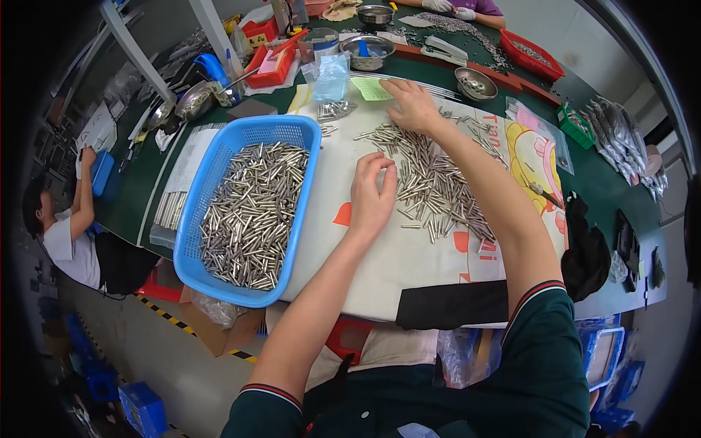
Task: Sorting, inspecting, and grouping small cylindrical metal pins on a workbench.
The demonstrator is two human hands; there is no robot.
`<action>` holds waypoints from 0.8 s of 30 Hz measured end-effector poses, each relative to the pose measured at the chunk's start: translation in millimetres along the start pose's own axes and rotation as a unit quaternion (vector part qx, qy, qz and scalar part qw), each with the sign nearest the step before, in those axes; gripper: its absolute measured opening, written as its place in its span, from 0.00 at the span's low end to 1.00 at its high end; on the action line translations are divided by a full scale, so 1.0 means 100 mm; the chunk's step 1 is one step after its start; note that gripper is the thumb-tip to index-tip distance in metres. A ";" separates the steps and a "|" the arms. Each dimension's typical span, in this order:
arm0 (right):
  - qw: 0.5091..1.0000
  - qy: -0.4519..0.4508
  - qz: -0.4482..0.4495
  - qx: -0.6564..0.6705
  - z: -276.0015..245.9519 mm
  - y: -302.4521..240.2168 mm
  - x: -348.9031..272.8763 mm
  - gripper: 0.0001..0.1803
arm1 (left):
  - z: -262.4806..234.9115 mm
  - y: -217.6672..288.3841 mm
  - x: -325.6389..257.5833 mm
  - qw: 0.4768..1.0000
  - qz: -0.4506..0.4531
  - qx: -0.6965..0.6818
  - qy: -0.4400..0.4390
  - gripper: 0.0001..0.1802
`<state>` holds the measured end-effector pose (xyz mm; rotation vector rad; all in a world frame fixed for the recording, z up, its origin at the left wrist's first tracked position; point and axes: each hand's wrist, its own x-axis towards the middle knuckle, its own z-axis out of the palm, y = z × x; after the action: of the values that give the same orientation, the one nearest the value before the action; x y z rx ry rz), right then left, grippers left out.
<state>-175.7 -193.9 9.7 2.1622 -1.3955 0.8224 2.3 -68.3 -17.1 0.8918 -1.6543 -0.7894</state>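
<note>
A wide pile of slim silvery metal pins (438, 186) lies spread over a pale printed cloth (328, 226) in front of me. My right hand (414, 107) reaches over the far edge of the pile, fingers stretched leftward and apart, beside a light green slip of paper (371, 89). At the pile's left edge is my left hand (374, 193), its fingers loosely bent and the thumb apart from them; I see nothing held in it. Left of it stands a blue plastic basket (312, 171) filled with similar pins.
Behind the cloth are a bag of pins (334, 109), metal bowls (476, 84) and red bins (269, 67). A black cloth (453, 305) lies along the front edge. A tool with a dark handle (544, 193) rests at right. Other people work at the far side and left.
</note>
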 end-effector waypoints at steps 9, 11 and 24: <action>0.948 -0.172 0.258 0.074 -0.09 0.09 -0.32 0.20 | 0.15 -0.15 0.22 0.990 0.059 0.128 0.033 0.15; 0.945 -0.192 0.247 0.097 -0.13 0.07 -0.38 0.21 | 0.25 -0.25 0.42 0.977 0.079 0.186 0.074 0.16; 0.976 -0.130 0.141 0.107 -0.81 0.37 -0.86 0.33 | 0.37 -0.38 0.86 0.967 0.035 0.219 -0.123 0.28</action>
<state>-256.3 -99.7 11.5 2.3334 -1.8544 0.8463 -42.1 -159.1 -17.1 1.0621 -2.1173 -0.5056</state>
